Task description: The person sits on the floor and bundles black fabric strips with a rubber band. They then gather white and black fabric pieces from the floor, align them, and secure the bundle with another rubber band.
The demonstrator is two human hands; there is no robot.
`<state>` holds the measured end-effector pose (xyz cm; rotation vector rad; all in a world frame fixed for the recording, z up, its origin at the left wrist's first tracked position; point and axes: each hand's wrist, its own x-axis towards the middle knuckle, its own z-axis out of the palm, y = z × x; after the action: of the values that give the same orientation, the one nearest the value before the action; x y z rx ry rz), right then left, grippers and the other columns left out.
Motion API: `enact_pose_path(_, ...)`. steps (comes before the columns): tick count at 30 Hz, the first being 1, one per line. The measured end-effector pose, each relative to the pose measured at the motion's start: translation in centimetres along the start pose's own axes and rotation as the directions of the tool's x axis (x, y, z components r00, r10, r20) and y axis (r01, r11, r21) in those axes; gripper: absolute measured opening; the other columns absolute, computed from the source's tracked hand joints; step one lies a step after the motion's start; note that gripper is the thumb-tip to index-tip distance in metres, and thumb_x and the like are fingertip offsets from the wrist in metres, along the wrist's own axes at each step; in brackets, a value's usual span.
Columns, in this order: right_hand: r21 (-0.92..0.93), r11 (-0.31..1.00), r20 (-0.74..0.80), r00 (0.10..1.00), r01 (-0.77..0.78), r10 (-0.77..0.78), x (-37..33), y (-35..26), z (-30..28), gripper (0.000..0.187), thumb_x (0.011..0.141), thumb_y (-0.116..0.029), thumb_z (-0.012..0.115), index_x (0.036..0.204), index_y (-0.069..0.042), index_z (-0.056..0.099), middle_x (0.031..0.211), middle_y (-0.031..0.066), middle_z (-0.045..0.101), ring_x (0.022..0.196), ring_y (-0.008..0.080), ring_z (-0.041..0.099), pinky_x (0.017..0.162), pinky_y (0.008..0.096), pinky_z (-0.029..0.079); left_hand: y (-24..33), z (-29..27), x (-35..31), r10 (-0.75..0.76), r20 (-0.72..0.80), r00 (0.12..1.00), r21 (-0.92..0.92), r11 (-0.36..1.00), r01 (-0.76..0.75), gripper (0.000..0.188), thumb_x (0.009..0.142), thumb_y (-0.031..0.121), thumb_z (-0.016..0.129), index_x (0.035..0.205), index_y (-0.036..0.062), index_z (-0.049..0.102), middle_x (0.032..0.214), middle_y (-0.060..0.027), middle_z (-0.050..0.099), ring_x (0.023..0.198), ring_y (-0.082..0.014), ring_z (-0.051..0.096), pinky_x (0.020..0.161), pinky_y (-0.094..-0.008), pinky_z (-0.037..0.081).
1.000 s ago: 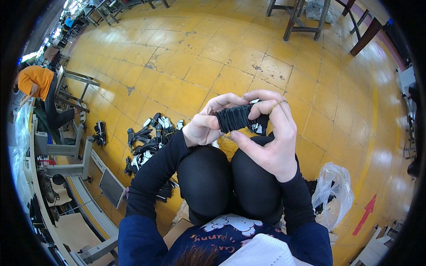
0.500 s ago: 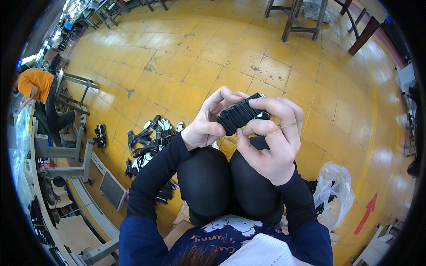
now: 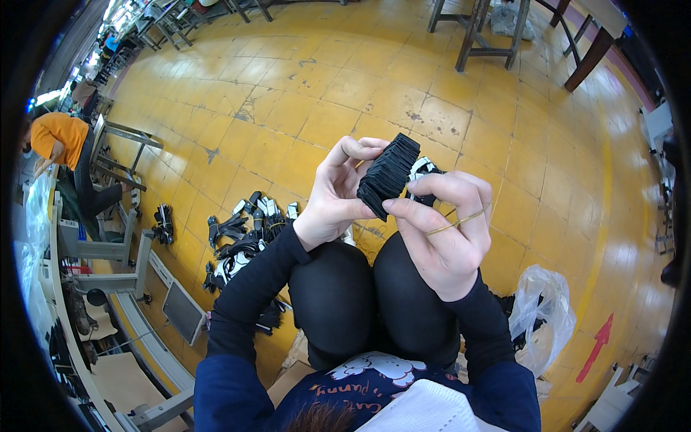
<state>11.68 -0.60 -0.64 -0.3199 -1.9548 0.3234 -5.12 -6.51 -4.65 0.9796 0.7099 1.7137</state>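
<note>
Above my knees, my left hand [image 3: 337,191] grips a stack of thin black flat pieces [image 3: 389,176], thumb below and fingers along its upper side. The stack's layered edges face up and it tilts up to the right. My right hand [image 3: 448,234] is closed at its right side, thumb and fingertips pinching near its lower end. Beside those fingertips a white and black part [image 3: 423,171] sticks out; its kind is unclear. A thin yellowish rubber band [image 3: 455,223] loops round my right fingers.
Bundles of black straps or cords with white tags [image 3: 248,234] lie on the yellow tiled floor at left, near another dark bundle [image 3: 164,223]. A clear plastic bag [image 3: 543,317] sits at right. A metal-framed bench [image 3: 108,248] stands at far left, where a person in orange [image 3: 59,140] works.
The stack has turned more upright and its layers have fanned. My right fingers have slid down off its top toward the lower right, uncovering the white and black part.
</note>
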Motion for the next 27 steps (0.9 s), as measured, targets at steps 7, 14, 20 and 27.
enact_pose_path(7, 0.229, 0.954, 0.113, 0.979, -0.193, 0.171, 0.6, -0.7, 0.2, 0.034, 0.061, -0.002, 0.080, 0.093, -0.003, 0.070, 0.090, 0.0080, 0.061, 0.083, 0.0250, 0.061, 0.070, 0.0320, 0.050, 0.1, 0.1, 0.0, 0.015, -0.047, 0.999, 0.003, 1.000, -0.015, 0.060, 0.066, 0.001, 0.083, 0.115, 0.0056, 0.050, 0.130, -0.0147, 0.046, 0.124, -0.0234, 0.048, 0.107, -0.0354, 0.039)
enact_pose_path(14, 0.191, 0.960, 0.086, 0.978, -0.206, 0.193, 0.3, -0.4, 0.8, 0.029, 0.068, -0.005, 0.080, 0.094, -0.002, 0.068, 0.090, 0.0092, 0.061, 0.080, 0.0244, 0.063, 0.068, 0.0311, 0.052, 0.0, 0.0, 0.1, -0.067, -0.113, 0.991, -0.002, 0.998, 0.068, 0.060, 0.065, -0.008, 0.078, 0.116, 0.0040, 0.049, 0.132, -0.0140, 0.046, 0.122, -0.0220, 0.051, 0.104, -0.0335, 0.044)
enact_pose_path(20, 0.239, 0.936, 0.103, 0.965, -0.258, 0.240, 0.6, -0.1, 0.3, 0.026, 0.070, -0.002, 0.078, 0.093, -0.003, 0.067, 0.092, 0.0102, 0.062, 0.083, 0.0249, 0.064, 0.071, 0.0315, 0.052, 0.2, 0.2, 0.0, -0.103, -0.027, 0.994, -0.005, 0.995, 0.103, 0.059, 0.069, 0.003, 0.081, 0.117, 0.0049, 0.047, 0.133, -0.0108, 0.046, 0.120, -0.0202, 0.052, 0.098, -0.0310, 0.048)
enact_pose_path(27, 0.230, 0.940, 0.096, 0.967, -0.253, 0.236, 0.6, -0.2, 0.2, 0.023, 0.069, -0.001, 0.076, 0.090, -0.003, 0.066, 0.092, 0.0105, 0.063, 0.083, 0.0252, 0.064, 0.072, 0.0315, 0.052, 1.0, 0.7, -0.2, -0.161, 0.011, 0.987, -0.212, 0.964, 0.160, 0.040, 0.085, 0.017, 0.071, 0.115, 0.0082, 0.047, 0.130, -0.0091, 0.050, 0.119, -0.0186, 0.053, 0.094, -0.0308, 0.050)
